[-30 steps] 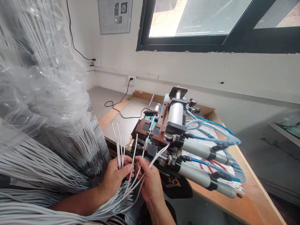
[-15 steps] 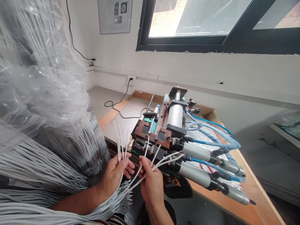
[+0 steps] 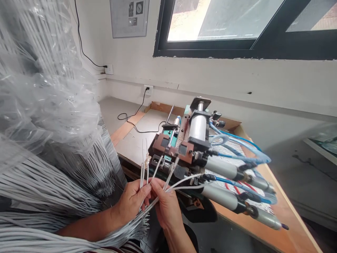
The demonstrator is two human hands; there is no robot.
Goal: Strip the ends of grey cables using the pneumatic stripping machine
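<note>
Left hand [image 3: 133,198] is gripping white wires [image 3: 142,175], tips looking thinner, maybe done; right hand [image 3: 167,206] is pinching more strands [image 3: 185,180] by the pneumatic machine [image 3: 198,128]. Bundled cables [image 3: 39,179] are likely waiting.

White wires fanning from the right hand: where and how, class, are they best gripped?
Probably pinch the white wires where they converge at the right hand, coming from the near side: farther out their ends splay apart, and the machine lies beyond them.
</note>
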